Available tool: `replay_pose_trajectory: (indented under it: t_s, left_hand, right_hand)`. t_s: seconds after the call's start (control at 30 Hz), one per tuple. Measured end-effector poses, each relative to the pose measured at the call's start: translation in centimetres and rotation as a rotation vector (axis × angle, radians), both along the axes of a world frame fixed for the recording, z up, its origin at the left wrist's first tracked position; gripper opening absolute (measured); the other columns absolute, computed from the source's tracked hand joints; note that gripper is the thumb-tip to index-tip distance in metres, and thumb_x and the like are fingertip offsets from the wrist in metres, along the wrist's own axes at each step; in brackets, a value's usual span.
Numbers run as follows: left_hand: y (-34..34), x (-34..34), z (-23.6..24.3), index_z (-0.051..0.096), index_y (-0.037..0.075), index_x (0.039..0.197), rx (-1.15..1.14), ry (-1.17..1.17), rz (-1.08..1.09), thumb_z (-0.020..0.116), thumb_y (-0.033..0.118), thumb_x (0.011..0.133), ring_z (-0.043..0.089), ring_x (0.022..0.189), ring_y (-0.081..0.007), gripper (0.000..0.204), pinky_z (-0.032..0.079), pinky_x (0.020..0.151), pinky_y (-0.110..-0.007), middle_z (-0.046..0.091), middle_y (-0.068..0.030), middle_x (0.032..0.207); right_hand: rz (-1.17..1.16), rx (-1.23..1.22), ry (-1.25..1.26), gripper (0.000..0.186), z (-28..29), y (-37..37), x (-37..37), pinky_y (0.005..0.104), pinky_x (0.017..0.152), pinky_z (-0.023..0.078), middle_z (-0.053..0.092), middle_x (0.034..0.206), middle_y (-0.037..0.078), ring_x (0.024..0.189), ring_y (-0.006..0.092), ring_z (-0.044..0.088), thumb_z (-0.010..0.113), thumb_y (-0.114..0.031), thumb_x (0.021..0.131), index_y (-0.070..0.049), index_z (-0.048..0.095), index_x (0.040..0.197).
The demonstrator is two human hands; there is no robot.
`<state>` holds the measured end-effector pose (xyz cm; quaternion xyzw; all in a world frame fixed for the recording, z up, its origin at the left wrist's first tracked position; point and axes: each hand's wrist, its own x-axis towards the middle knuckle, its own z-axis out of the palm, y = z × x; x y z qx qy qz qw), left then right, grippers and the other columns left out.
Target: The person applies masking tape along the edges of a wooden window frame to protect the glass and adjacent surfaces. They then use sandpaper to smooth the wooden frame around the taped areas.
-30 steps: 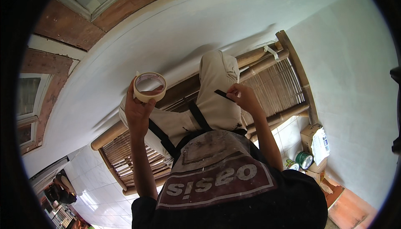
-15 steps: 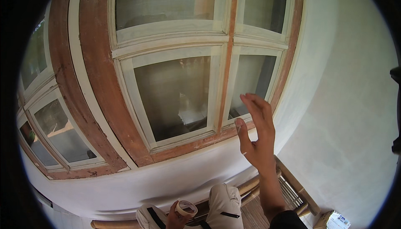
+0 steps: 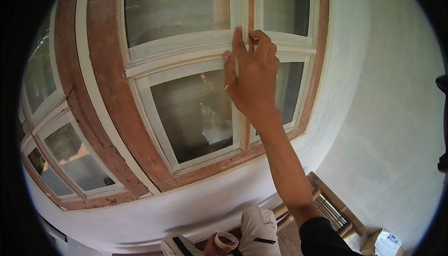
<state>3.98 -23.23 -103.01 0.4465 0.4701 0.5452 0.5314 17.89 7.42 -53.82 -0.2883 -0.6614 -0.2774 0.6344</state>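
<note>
In front of me is a wooden window whose panes are edged with strips of pale masking tape [image 3: 164, 119]. My right hand [image 3: 255, 81] reaches up to where the window bars [image 3: 248, 18] cross. Its index fingertip touches the taped lower right corner of the upper left pane [image 3: 182, 8], while the thumb is lower, by the horizontal bar. The fingers are apart, the others bent, and no held thing shows. Low down by my lap, my left hand [image 3: 212, 245] is closed around a roll of masking tape [image 3: 227, 240].
Reddish-brown frame wood [image 3: 116, 88] surrounds the panes. A second window [image 3: 70, 153] stands at the left. Pale wall [image 3: 382, 92] fills the right side. Below are my light trousers [image 3: 259, 223], a bamboo bench [image 3: 336, 204] and a cardboard box [image 3: 380, 244].
My right hand has moved up and left from the lower right pane to the crossing of the bars. My left hand with the tape roll appears slightly lower and further right.
</note>
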Motion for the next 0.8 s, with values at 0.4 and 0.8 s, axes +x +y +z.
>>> replay_pose_trajectory:
  t_s: [0.4, 0.8]
  left_hand:
    - [0.1, 0.2, -3.8, 0.035, -0.002, 0.163, 0.104, 0.189, 0.111, 0.086, 0.013, 0.095, 0.072, 0.119, -0.0275, 0.087, 0.065, 0.092, -0.036, 0.066, -0.0172, 0.139]
    - [0.6, 0.4, 6.6, 0.035, 0.006, 0.168, -0.010, 0.200, 0.137, 0.076, 0.009, 0.101, 0.071, 0.121, -0.0295, 0.078, 0.063, 0.094, -0.040, 0.072, -0.0197, 0.132]
  right_hand:
    - [0.604, -0.264, 0.241, 0.035, 1.5, -1.1, 2.3, 0.0549, 0.110, 0.040, 0.047, 0.148, 0.029, 0.134, 0.0420, 0.051, 0.063, -0.012, 0.104, 0.006, 0.072, 0.134]
    - [0.397, -0.160, 0.139, 0.026, -1.9, -3.0, 3.5, 0.0489, 0.107, 0.046, 0.049, 0.147, 0.027, 0.131, 0.0395, 0.055, 0.060, -0.003, 0.102, -0.004, 0.073, 0.125]
